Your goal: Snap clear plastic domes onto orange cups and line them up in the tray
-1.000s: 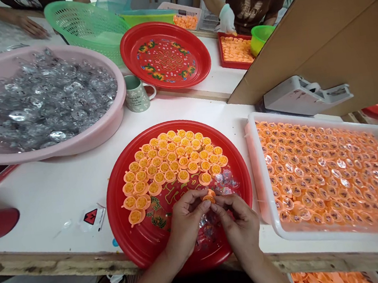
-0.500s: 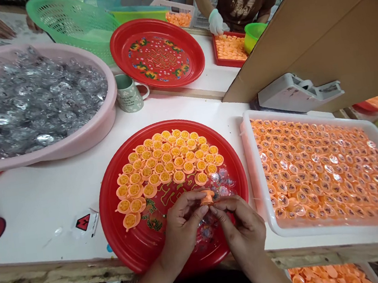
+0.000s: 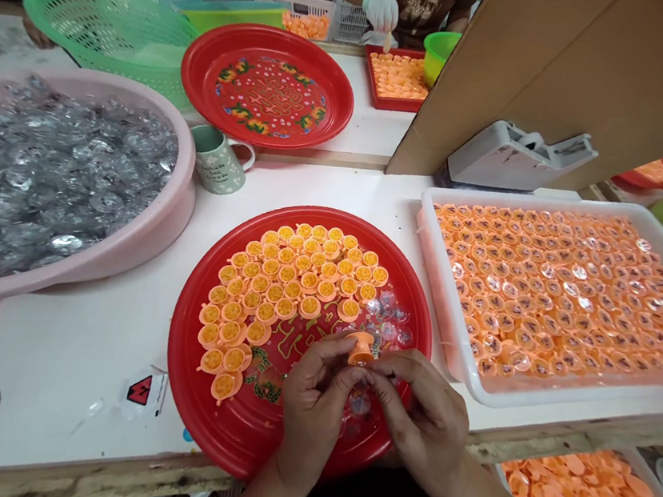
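Observation:
Between my fingertips is a small orange toy cup on a saucer [image 3: 359, 347], tilted on its side above the red round tray [image 3: 220, 448]. My left hand [image 3: 319, 399] pinches it from the left, thumb below and forefinger above. My right hand [image 3: 421, 403] has its thumb and fingers closed at the cup's lower right edge. Rows of similar orange cups with yellow insides [image 3: 273, 292] fill the tray's far half. Small clear round discs [image 3: 387, 318] lie at the tray's right side, and some clear discs [image 3: 358, 402] show between my hands, partly hidden.
At right stands a white bin [image 3: 474, 380] full of orange cups with clear-covered tops. A pink basin [image 3: 185, 162] of clear pieces, a green mug [image 3: 218, 166] and another red tray [image 3: 331, 123] are behind. Cardboard [image 3: 552, 76] rises beside a tape dispenser [image 3: 502, 159]. A co-worker's gloved hand [image 3: 380, 9] is beyond.
The cup between my fingers has turned, showing more of its side. My hands stay close together over the tray. The view has shifted slightly, and the co-worker's gloved hand has lifted from the small red tray.

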`<state>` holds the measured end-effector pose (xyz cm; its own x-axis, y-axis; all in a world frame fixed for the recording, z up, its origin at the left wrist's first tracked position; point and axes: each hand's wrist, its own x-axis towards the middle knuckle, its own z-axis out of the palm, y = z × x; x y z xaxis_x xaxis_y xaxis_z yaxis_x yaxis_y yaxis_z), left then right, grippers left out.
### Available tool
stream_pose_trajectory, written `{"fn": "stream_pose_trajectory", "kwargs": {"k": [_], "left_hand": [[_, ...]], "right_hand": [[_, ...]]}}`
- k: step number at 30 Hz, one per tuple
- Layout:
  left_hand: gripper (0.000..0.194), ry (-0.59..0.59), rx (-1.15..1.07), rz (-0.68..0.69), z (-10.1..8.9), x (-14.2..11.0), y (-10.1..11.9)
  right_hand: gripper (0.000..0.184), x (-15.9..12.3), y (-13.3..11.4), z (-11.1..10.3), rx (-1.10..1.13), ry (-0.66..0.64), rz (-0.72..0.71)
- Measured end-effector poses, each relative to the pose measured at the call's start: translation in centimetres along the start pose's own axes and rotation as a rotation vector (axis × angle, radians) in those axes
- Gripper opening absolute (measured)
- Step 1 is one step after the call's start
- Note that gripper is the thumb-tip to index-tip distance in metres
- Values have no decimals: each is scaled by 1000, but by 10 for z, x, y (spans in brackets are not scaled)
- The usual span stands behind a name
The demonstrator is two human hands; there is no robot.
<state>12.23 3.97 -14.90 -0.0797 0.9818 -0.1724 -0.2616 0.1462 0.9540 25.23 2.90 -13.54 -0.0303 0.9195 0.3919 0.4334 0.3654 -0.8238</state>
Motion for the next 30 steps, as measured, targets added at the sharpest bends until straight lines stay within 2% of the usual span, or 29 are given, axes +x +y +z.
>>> {"fn": "stream_pose_trajectory", "kwargs": {"k": [8, 12, 16, 20, 24, 26, 30], "left_hand": [[21, 20, -32, -41, 0, -1, -1], [21, 28, -42, -79, 0, 2, 0], [20, -29, 26, -99, -1, 6, -2], [16, -60, 67, -58, -3, 9, -10], [17, -83, 84, -88, -2, 7, -9], [16, -75, 70, -97, 0, 5, -3], [18, -34, 36, -12, 1, 3, 11]], "right_hand": [[21, -2, 1, 2, 47, -2, 51], [11, 1, 1, 2, 106, -8, 186], [8, 8, 6, -4, 112, -110, 278], [11, 12, 16, -10, 2, -194, 172], [13, 9, 22, -9, -146, -94, 62], [14, 7, 19, -7, -152, -60, 62], [20, 4, 8, -8, -56, -97, 71]]}}
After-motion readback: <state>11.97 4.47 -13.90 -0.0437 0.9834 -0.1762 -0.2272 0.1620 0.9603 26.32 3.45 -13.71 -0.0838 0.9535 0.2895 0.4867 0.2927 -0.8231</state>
